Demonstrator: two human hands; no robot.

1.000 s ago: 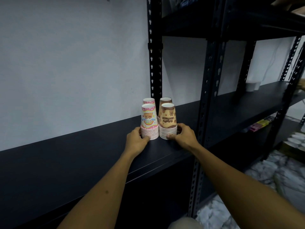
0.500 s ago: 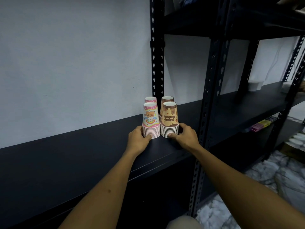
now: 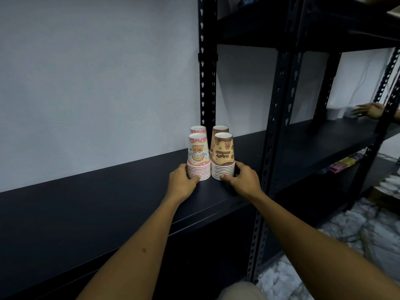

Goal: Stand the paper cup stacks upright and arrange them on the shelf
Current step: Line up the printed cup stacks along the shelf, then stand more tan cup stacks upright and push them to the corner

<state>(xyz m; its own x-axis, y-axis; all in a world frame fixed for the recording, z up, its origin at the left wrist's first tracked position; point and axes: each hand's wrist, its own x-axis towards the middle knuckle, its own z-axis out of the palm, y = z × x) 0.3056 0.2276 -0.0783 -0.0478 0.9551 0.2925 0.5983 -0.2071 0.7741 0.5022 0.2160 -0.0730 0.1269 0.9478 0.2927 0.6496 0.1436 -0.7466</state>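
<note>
Several paper cup stacks stand upside down on the black shelf (image 3: 108,198), close together near the wall. The front pink stack (image 3: 198,156) has another pink stack (image 3: 197,129) behind it. The front brown stack (image 3: 223,156) has another brown stack (image 3: 220,129) behind it. My left hand (image 3: 181,182) cups the base of the front pink stack from the left, thumb on its rims. My right hand (image 3: 242,180) wraps the base of the front brown stack from the right.
Black slotted uprights (image 3: 279,126) stand just right of the cups, and one rises behind them (image 3: 207,61). A higher shelf (image 3: 303,29) hangs overhead. Another person's hand (image 3: 370,110) reaches onto the shelf at far right. Coloured items (image 3: 344,163) lie on a lower shelf.
Both hands stay on the bases of the front stacks; the cups have barely shifted. Another person's hand has come into view at the far right.
</note>
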